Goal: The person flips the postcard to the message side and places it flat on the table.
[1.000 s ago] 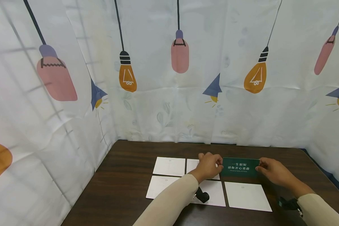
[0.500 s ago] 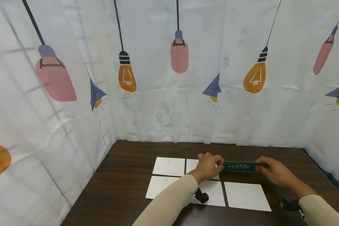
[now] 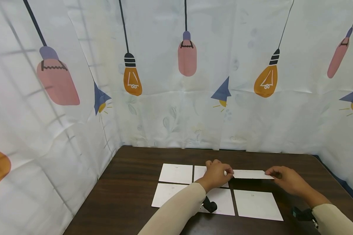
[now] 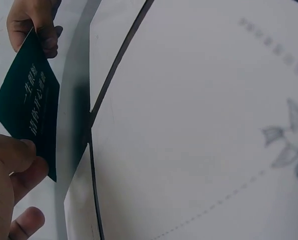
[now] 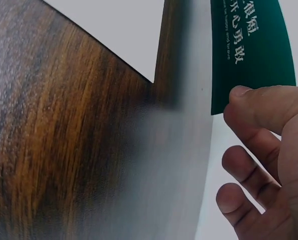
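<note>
Both hands hold one card (image 3: pixel 250 174) between them, just above the table. My left hand (image 3: pixel 216 173) pinches its left end between thumb and finger, and my right hand (image 3: pixel 288 179) pinches the right end. From the head its white side shows as a narrow strip. Both wrist views show the other side of this card (image 4: pixel 31 95), dark green with pale Chinese lettering. In the right wrist view, the thumb and index finger of the right hand (image 5: pixel 269 125) grip a corner while the other fingers curl loosely below.
Several white cards lie flat in two rows: a back left card (image 3: pixel 176 173), one partly under the left hand, a front middle card (image 3: pixel 223 199) and a front right card (image 3: pixel 257 204) among them. The dark wooden table (image 3: pixel 129 192) meets a lamp-patterned curtain (image 3: pixel 164 114).
The held card has been turned over in place: its green lettered face was towards the head, then nearly edge-on, and now the white side shows. Both hands have barely shifted.
</note>
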Demonstrator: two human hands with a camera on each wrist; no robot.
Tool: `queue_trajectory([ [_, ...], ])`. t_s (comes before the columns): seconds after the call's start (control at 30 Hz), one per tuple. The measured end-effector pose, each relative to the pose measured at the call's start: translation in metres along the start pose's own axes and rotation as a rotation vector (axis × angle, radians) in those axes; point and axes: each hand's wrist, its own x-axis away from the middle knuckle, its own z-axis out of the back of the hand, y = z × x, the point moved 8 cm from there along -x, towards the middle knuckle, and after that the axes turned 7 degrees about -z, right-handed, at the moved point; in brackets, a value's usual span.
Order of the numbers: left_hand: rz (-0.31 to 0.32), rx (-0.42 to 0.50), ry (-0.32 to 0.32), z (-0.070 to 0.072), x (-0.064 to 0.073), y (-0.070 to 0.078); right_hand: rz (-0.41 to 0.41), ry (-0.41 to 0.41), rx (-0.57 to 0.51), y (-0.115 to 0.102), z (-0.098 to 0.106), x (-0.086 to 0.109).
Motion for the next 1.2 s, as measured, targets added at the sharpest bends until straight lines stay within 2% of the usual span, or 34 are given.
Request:
queue_trajectory([
  [0.2, 0.021, 0.000, -0.010, -0.002, 0.001, -0.003, 0.008, 0.002, 0.008, -0.002, -0.001, 0.000],
  [0.47, 0.021, 0.047, -0.023, -0.004, 0.002, -0.003, -0.004, -0.021, 0.019, 0.004, -0.006, -0.001],
  [0.63, 0.020, 0.053, -0.043, -0.010, 0.002, -0.005, -0.004, -0.006, 0.026, 0.005, -0.007, -0.001],
  [0.83, 0.025, 0.014, -0.065, -0.014, 0.002, -0.005, -0.012, 0.007, 0.020, 0.005, -0.007, -0.001],
  [1.2, 0.043, -0.071, -0.069, -0.017, 0.001, -0.005, -0.048, -0.040, -0.010, 0.011, -0.014, -0.002],
])
